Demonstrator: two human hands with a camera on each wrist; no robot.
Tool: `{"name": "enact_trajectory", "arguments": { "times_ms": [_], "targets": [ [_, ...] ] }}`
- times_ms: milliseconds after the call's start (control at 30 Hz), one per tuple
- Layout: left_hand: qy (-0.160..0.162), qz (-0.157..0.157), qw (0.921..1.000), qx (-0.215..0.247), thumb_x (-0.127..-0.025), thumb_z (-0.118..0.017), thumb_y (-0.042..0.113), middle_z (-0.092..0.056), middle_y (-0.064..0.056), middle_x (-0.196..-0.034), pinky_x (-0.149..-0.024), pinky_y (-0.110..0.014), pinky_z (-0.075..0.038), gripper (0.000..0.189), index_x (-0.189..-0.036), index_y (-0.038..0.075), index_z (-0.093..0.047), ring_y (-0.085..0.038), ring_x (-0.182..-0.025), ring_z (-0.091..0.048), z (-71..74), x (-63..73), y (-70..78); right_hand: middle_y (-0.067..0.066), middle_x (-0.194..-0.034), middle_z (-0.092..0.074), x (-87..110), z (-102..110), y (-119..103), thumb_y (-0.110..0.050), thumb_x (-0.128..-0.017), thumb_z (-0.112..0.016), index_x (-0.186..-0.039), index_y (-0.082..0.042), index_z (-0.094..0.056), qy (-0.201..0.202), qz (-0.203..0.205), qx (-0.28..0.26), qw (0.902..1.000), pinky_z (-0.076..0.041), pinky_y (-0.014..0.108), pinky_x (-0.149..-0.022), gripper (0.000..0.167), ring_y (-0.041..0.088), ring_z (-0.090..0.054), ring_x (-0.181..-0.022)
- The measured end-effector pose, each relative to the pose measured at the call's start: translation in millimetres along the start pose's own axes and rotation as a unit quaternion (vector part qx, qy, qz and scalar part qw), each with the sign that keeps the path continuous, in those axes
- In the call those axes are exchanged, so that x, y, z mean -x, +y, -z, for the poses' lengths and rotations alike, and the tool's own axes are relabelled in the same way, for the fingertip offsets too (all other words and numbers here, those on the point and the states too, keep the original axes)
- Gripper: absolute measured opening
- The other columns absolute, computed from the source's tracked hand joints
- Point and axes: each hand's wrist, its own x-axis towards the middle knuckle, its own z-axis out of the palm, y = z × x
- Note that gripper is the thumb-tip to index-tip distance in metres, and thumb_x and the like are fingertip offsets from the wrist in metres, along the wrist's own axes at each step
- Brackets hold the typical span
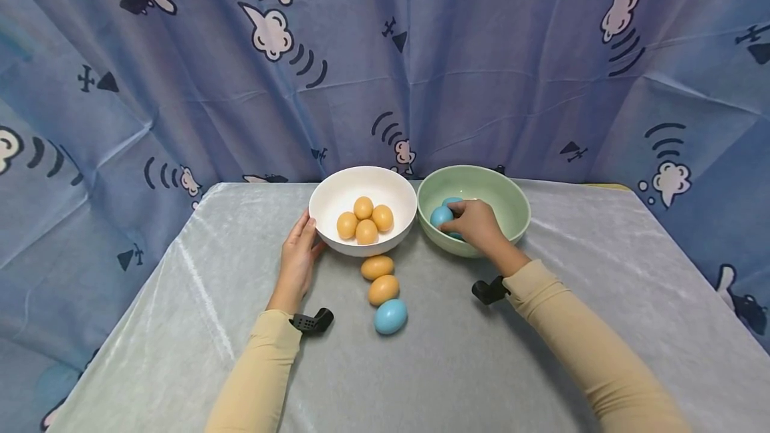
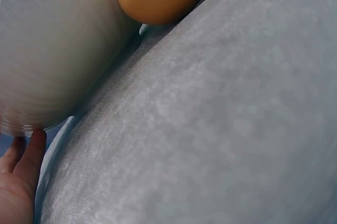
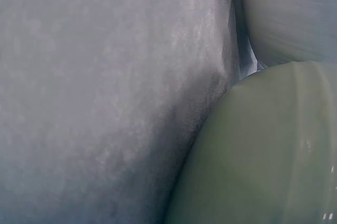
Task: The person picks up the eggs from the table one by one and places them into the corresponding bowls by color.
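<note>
My left hand [image 1: 296, 260] rests its fingers against the outer left side of a white bowl [image 1: 325, 192]. In the left wrist view, the fingertips [image 2: 36, 142] touch the bowl's wall. Several orange eggs [image 1: 366, 232] lie inside that bowl. My right hand [image 1: 478, 222] reaches over the near rim into a green bowl [image 1: 508, 202], thumb and finger pinching a blue egg [image 1: 441, 217]. Other blue eggs [image 1: 452, 200] are beside it, partly hidden by the hand. The right wrist view shows only the outside of the green bowl [image 3: 253, 150] and the white bowl.
In front of the white bowl, two orange eggs [image 1: 383, 290] and one blue egg [image 1: 391, 317] form a short row on the grey cloth-covered table [image 1: 457, 366]. The two bowls stand side by side at the back, before a blue patterned curtain [image 1: 349, 85].
</note>
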Motion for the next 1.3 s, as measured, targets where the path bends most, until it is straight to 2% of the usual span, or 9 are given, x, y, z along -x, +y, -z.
{"name": "enact_trajectory", "arguments": {
  "times_ms": [267,367,467,533,633,733,800,1100,1300],
  "targets": [
    [0.001,0.005,1.0,-0.003,-0.104,-0.052,0.036,-0.034,0.002,-0.162,-0.119,-0.042,-0.037,0.057,-0.156,0.019,-0.035,-0.017,-0.147,-0.037,0.5,0.1,0.5,0.021,-0.125,-0.067,0.2,1.1,-1.2,-0.021,-0.079,-0.082,-0.13,0.003,-0.062,0.008,-0.016,-0.02,0.9996,-0.046,0.047,-0.108,0.06,0.036,-0.061,-0.123],
    [0.001,0.004,1.0,-0.001,-0.103,-0.053,0.037,-0.034,0.002,-0.162,-0.119,-0.043,-0.037,0.058,-0.155,0.019,-0.035,-0.017,-0.147,-0.037,1.0,-0.2,0.0,0.02,-0.126,-0.066,1.3,0.6,-2.2,-0.021,-0.08,-0.082,-0.131,0.003,-0.062,0.026,-0.019,-0.031,0.999,-0.047,0.047,-0.107,0.059,0.036,-0.062,-0.122],
    [0.004,0.001,1.0,0.003,-0.103,-0.054,0.036,-0.035,0.001,-0.161,-0.119,-0.043,-0.038,0.057,-0.155,0.019,-0.036,-0.018,-0.146,-0.038,1.0,-1.1,-0.5,0.019,-0.125,-0.068,3.7,-0.1,-3.0,-0.02,-0.083,-0.08,-0.129,0.002,-0.064,0.06,-0.014,-0.072,0.9955,-0.05,0.045,-0.105,0.053,0.034,-0.064,-0.12],
    [0.002,0.0,1.0,0.004,-0.103,-0.054,0.035,-0.035,0.001,-0.162,-0.118,-0.043,-0.038,0.058,-0.155,0.018,-0.036,-0.018,-0.146,-0.038,0.7,-2.0,-1.2,0.017,-0.122,-0.07,6.8,0.0,-3.5,-0.02,-0.085,-0.078,-0.127,0.0,-0.067,0.085,-0.005,-0.108,0.9905,-0.052,0.04,-0.101,0.048,0.031,-0.066,-0.118],
    [0.003,0.002,1.0,0.004,-0.104,-0.053,0.034,-0.034,0.001,-0.162,-0.118,-0.043,-0.038,0.057,-0.155,0.017,-0.036,-0.018,-0.146,-0.039,-0.2,-2.8,-1.6,0.014,-0.117,-0.073,14.2,0.5,-5.9,-0.02,-0.086,-0.078,-0.122,-0.003,-0.071,0.099,0.012,-0.145,0.9844,-0.053,0.021,-0.093,0.041,0.027,-0.068,-0.115],
    [0.005,0.005,1.0,0.001,-0.104,-0.053,0.034,-0.034,0.001,-0.162,-0.118,-0.043,-0.038,0.057,-0.155,0.018,-0.035,-0.018,-0.146,-0.039,0.1,-3.1,-1.3,0.011,-0.115,-0.074,25.5,-0.4,-13.0,-0.022,-0.085,-0.079,-0.121,-0.005,-0.072,0.086,0.027,-0.154,0.984,-0.049,0.007,-0.081,0.04,0.025,-0.068,-0.114],
    [0.007,0.005,1.0,0.0,-0.104,-0.053,0.034,-0.034,0.001,-0.162,-0.118,-0.043,-0.038,0.057,-0.156,0.018,-0.035,-0.018,-0.146,-0.039,0.5,-3.1,-0.5,0.012,-0.116,-0.074,34.6,-1.9,-20.6,-0.022,-0.085,-0.08,-0.122,-0.004,-0.071,0.066,0.039,-0.162,0.9838,-0.049,0.005,-0.079,0.042,0.025,-0.068,-0.115],
    [0.006,-0.003,1.0,0.0,-0.103,-0.053,0.034,-0.033,0.0,-0.162,-0.119,-0.044,-0.037,0.058,-0.155,0.017,-0.035,-0.019,-0.147,-0.037,0.0,-7.3,2.3,0.013,-0.125,-0.07,66.3,-13.3,-50.1,-0.02,-0.082,-0.082,-0.126,-0.002,-0.068,-0.042,0.03,-0.223,0.9734,-0.056,0.022,-0.092,0.049,0.029,-0.065,-0.121],
    [0.003,0.005,1.0,-0.008,-0.104,-0.053,0.036,-0.035,0.003,-0.161,-0.119,-0.043,-0.037,0.057,-0.155,0.02,-0.036,-0.017,-0.146,-0.039,2.1,-3.8,0.2,0.014,-0.123,-0.071,74.3,-32.9,-49.2,-0.017,-0.081,-0.083,-0.124,0.0,-0.069,-0.073,0.022,-0.225,0.9713,-0.058,0.028,-0.091,0.048,0.031,-0.067,-0.117]
  ]
}}
